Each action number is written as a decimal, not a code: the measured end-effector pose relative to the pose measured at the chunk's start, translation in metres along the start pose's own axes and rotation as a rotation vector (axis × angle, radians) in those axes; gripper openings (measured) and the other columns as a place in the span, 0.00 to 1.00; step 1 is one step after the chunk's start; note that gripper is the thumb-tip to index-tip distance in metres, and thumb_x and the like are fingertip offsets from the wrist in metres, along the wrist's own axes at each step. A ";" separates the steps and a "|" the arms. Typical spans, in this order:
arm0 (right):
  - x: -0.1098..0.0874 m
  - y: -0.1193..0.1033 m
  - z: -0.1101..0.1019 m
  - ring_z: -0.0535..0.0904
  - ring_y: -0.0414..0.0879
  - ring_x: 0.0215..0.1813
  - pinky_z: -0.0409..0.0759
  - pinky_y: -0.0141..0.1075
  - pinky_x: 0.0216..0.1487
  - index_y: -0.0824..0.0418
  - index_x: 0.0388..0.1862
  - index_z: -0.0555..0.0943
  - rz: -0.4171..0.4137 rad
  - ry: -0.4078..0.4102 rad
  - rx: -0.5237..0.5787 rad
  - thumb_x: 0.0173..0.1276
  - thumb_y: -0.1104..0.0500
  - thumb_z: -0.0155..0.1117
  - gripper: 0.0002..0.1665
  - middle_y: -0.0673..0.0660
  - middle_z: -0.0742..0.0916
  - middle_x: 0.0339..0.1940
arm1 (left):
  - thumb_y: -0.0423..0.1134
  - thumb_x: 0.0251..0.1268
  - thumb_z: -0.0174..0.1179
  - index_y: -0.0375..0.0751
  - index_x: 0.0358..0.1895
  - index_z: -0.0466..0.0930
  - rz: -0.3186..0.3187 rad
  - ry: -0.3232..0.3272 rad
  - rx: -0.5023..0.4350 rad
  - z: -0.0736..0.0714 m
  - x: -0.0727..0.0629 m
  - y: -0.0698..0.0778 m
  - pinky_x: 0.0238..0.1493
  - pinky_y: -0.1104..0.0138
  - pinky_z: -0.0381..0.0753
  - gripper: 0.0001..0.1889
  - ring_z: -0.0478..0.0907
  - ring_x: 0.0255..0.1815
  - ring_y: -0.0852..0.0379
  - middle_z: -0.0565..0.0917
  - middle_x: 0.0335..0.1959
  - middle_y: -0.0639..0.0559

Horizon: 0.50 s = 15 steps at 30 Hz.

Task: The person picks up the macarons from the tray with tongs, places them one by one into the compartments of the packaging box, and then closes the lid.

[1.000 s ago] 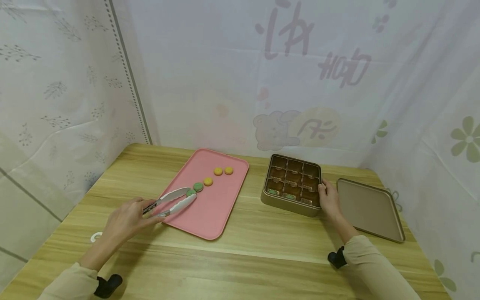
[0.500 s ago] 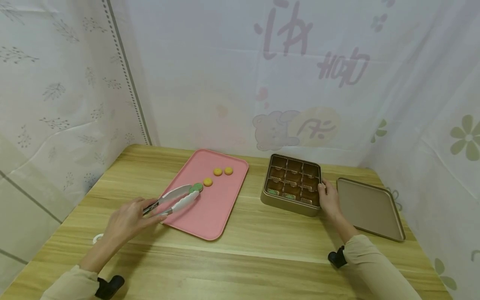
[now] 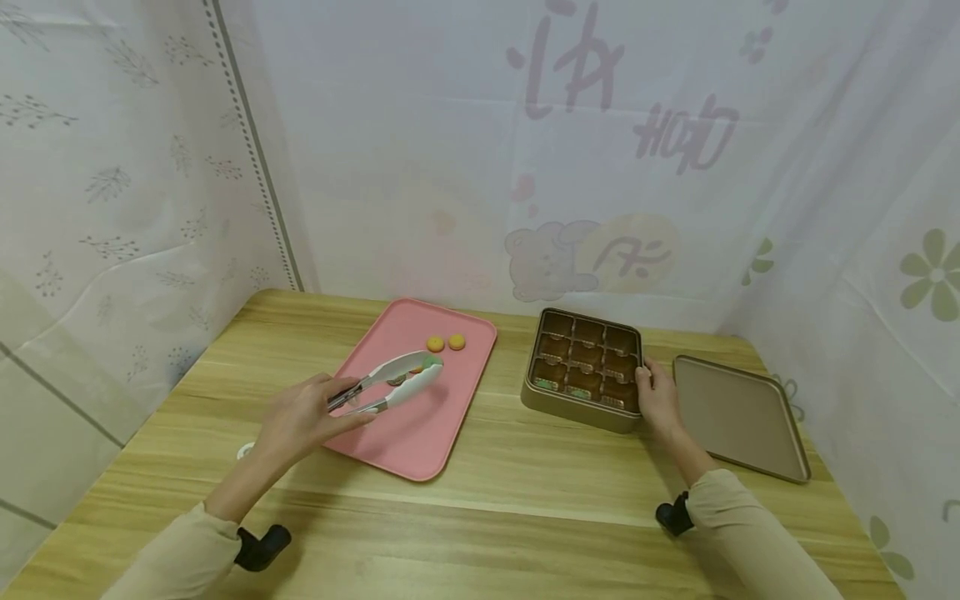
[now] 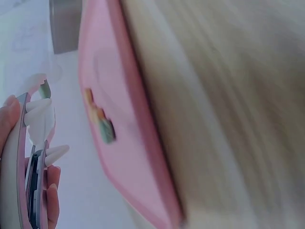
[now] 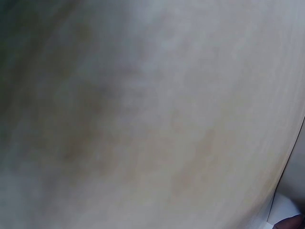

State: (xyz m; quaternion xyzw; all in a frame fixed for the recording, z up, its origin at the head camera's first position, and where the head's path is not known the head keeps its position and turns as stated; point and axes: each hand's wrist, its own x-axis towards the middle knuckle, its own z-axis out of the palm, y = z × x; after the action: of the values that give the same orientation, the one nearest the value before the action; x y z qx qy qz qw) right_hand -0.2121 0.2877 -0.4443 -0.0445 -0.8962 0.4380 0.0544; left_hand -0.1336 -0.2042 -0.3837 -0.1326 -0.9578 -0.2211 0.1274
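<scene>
The left hand (image 3: 298, 422) is gripping tongs (image 3: 408, 388), possibly risking dropping the macaron (image 3: 432, 362) if pressure slackens, while the right hand (image 3: 659, 398) is holding the box (image 3: 577, 413).

Blurred wood-toned bench (image 5: 167, 119) across most of the view, with a sliver of the right hand (image 5: 289, 223) in the lower right corner.
The bench runs from murky brown and grey-green at the left to pale beige at the right, its grain smeared. A smooth grey wall (image 5: 294, 171) enters at the lower right edge, bordered by a thin dark line; below it sits a whitish patch (image 5: 284, 207), with a reddish, shadowed fingertip just beside it.
</scene>
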 end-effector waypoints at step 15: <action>-0.001 -0.001 0.000 0.68 0.65 0.59 0.68 0.55 0.56 0.71 0.72 0.53 0.008 -0.002 0.011 0.79 0.55 0.34 0.30 0.72 0.64 0.68 | 0.55 0.41 0.73 0.46 0.50 0.84 0.113 -0.029 -0.092 0.034 0.046 0.062 0.27 0.68 0.68 0.29 0.70 0.27 0.60 0.81 0.30 0.53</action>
State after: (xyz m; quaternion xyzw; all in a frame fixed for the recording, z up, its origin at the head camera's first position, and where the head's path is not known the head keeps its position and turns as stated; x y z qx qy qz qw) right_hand -0.2110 0.2868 -0.4431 -0.0473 -0.8937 0.4432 0.0518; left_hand -0.1636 -0.1256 -0.3749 -0.1956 -0.9392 -0.2555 0.1198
